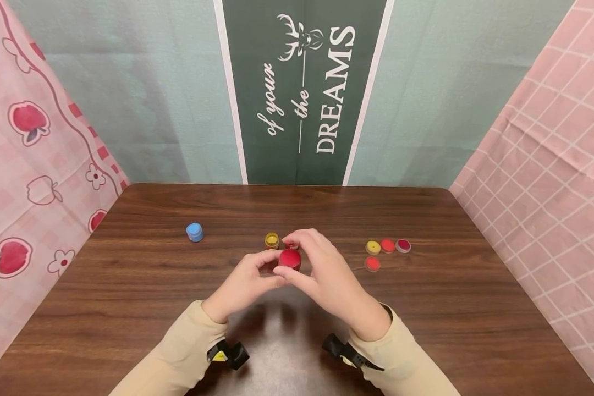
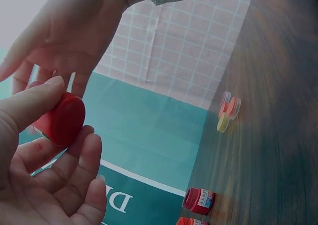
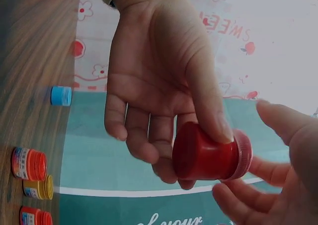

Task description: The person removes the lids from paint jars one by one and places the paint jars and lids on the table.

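Observation:
A red paint jar [image 1: 290,259] is held upright above the table, its capped end up. My left hand [image 1: 247,283] grips its body between thumb and fingers; the right wrist view shows the ridged lid [image 3: 243,154] beyond the thumb. Around the lid, my right hand [image 1: 326,275] has its thumb and fingers spread, apart from the jar in the right wrist view. Behind the hands stand an uncapped yellow jar [image 1: 271,240] and, partly covered by right fingers, a red jar [image 1: 291,245]. Another red jar [image 3: 36,216] shows in the right wrist view.
Toward the back left of the table stands a blue jar [image 1: 194,232]. To the right lie a yellow lid [image 1: 373,247], two red lids [image 1: 388,245] and a dark red lid [image 1: 403,246]. Fabric hangs along the back and both sides.

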A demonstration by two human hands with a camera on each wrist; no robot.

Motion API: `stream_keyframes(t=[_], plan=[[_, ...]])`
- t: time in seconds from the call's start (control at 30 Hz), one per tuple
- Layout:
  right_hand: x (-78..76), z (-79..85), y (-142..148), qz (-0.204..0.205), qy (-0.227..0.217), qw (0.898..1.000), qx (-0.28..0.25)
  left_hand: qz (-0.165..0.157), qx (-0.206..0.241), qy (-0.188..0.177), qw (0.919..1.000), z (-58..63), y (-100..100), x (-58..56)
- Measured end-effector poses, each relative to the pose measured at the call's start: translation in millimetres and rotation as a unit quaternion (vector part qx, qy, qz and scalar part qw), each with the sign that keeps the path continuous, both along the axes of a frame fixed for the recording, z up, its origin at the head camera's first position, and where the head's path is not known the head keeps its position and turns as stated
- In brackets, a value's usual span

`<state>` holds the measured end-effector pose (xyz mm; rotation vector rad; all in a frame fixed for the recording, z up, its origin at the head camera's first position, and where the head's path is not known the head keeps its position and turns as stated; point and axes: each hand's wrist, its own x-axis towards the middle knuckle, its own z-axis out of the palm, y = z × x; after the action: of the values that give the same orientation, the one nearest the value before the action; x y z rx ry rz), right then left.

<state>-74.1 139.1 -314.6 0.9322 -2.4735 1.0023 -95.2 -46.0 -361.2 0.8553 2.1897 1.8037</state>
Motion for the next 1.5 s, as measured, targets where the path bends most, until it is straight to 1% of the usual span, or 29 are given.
stream_keyframes(t=[0.13,0.23,0.3,0.4,0.5,0.63,0.73,0.87,0.97,1.1,1.2,1.27,1.37,1.5], plan=[[-1.0,-1.7,-0.3,-0.05,0.022,0.998,0.026,0.0,-0.001,0.0,1.0,0.8,0.5,0.4],[-1.6,-2.6,-0.6,-0.066,0.026,0.997,0.038,0.0,0.008,0.001,1.0,0.5,1.6,0.6],[-1.8,-2.6,-0.6,-0.068,0.024,0.997,0.041,0.001,0.01,0.0,1.0,0.0,1.8,0.5],[-1.7,-2.2,-0.2,-0.051,0.018,0.998,0.039,0.008,0.0,0.0,1.0,0.0,0.9,0.2],[-0.8,-0.9,0.4,-0.018,0.006,0.999,0.034,0.012,-0.013,-0.001,0.9998,-0.3,-0.4,0.0],[0.3,0.9,2.4,0.027,-0.013,0.999,0.022,0.01,-0.011,0.004,0.9999,-0.5,-0.3,0.1],[0.5,1.8,3.8,0.046,-0.021,0.999,0.016,0.006,-0.004,0.009,0.9999,-0.5,0.0,0.0],[0.7,2.8,3.9,0.05,-0.029,0.998,0.006,0.004,-0.002,0.015,0.9999,-0.3,-0.1,-0.3],[0.1,2.2,2.6,0.033,-0.023,0.999,0.004,0.002,-0.006,0.017,0.9998,-0.1,-0.2,-0.3],[-0.6,0.8,1.2,-0.002,-0.006,1.0,0.009,-0.005,-0.006,0.019,0.9998,-0.6,0.5,0.2],[-0.8,0.6,0.8,-0.006,-0.005,1.0,0.01,-0.008,-0.002,0.022,0.9997,-0.9,1.2,0.5],[-1.1,0.8,1.0,0.001,-0.008,1.0,0.01,-0.008,-0.002,0.024,0.9997,-1.1,1.2,0.4],[-0.8,1.6,1.7,0.023,-0.012,1.0,0.014,-0.006,-0.007,0.023,0.9997,-0.6,0.5,0.7],[0.2,2.5,2.4,0.063,-0.012,0.998,0.016,0.0,-0.013,0.021,0.9997,-0.2,-0.1,1.0]])
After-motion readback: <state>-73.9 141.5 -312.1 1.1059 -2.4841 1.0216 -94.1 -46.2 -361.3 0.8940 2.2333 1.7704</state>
